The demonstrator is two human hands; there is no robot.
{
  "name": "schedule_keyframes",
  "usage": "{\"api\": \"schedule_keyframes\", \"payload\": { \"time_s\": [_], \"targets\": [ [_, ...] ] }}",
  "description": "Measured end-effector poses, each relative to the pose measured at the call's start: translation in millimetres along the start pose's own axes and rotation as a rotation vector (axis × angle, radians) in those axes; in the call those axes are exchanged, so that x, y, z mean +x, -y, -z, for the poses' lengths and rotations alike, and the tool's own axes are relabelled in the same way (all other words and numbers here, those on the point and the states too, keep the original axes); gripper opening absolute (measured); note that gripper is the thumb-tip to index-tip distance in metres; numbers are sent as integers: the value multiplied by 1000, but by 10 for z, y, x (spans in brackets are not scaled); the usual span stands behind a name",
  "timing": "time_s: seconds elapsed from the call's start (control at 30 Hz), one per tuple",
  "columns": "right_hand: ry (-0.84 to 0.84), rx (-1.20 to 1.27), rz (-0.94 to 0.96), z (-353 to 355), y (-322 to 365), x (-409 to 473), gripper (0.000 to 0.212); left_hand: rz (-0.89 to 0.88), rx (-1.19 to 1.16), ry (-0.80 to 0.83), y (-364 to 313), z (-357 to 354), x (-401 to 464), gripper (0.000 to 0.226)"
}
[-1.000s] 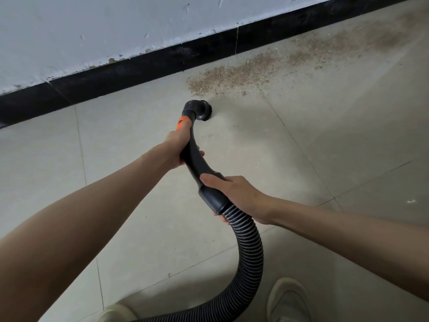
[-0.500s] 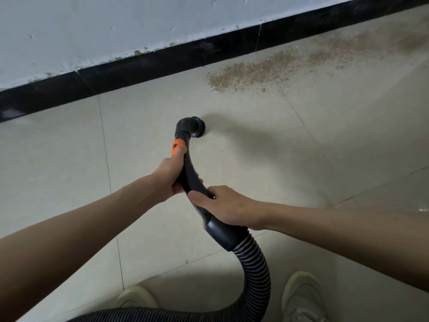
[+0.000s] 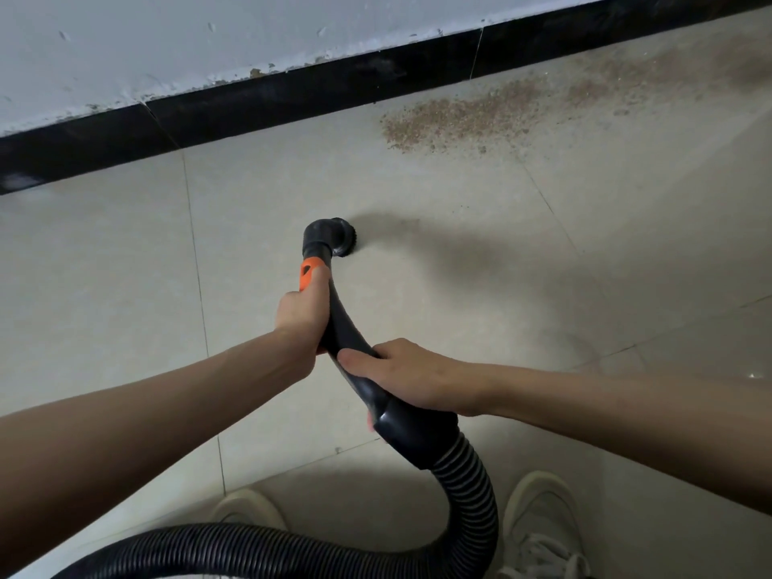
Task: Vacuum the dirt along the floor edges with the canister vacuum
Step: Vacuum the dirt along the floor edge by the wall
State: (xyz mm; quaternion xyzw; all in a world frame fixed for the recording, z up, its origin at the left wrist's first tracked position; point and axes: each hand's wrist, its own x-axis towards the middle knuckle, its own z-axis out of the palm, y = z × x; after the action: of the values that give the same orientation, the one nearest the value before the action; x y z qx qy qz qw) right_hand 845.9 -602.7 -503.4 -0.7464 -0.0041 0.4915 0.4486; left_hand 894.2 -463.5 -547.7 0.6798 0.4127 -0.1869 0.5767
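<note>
I hold a black vacuum handle (image 3: 346, 328) with an orange slider (image 3: 309, 274) and a round brush nozzle (image 3: 336, 238) at its tip. My left hand (image 3: 303, 317) grips the handle high up, thumb near the orange part. My right hand (image 3: 411, 376) grips it lower, just above the collar where the ribbed hose (image 3: 472, 491) starts. The nozzle sits on bare beige tile, well short of the brown dirt patch (image 3: 459, 119) that lies along the black baseboard (image 3: 292, 98) to the upper right. The canister is out of view.
The hose loops down and away to the lower left (image 3: 209, 545). My two pale shoes (image 3: 539, 524) stand at the bottom edge. A chipped white wall (image 3: 209, 48) rises above the baseboard. More faint dirt (image 3: 668, 73) stretches rightward along the edge.
The nozzle and both hands have drawn back from the dirt patch toward me, and the view has shifted so the dirt lies farther right and the hose loop shows at the bottom.
</note>
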Motion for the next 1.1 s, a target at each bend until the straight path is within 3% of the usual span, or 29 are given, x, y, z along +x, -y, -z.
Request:
{"api": "schedule_keyframes", "payload": {
  "time_s": [0.2,0.37,0.67,0.9,1.1],
  "targets": [
    [56,-86,-13,-45,68,54,47,-3,-70,-124,127,164,-18,48],
    [2,-169,-28,-134,-58,-27,55,25,-63,-39,261,98,-69,46],
    [-221,-69,-33,28,-174,-129,52,-20,-23,145,-17,-348,-86,40],
    [-336,-117,-42,205,-241,-37,51,-53,10,209,-148,-567,45,62],
    [-379,-171,-53,400,-278,81,51,-56,3,234,-252,-750,175,63]
  ]
}}
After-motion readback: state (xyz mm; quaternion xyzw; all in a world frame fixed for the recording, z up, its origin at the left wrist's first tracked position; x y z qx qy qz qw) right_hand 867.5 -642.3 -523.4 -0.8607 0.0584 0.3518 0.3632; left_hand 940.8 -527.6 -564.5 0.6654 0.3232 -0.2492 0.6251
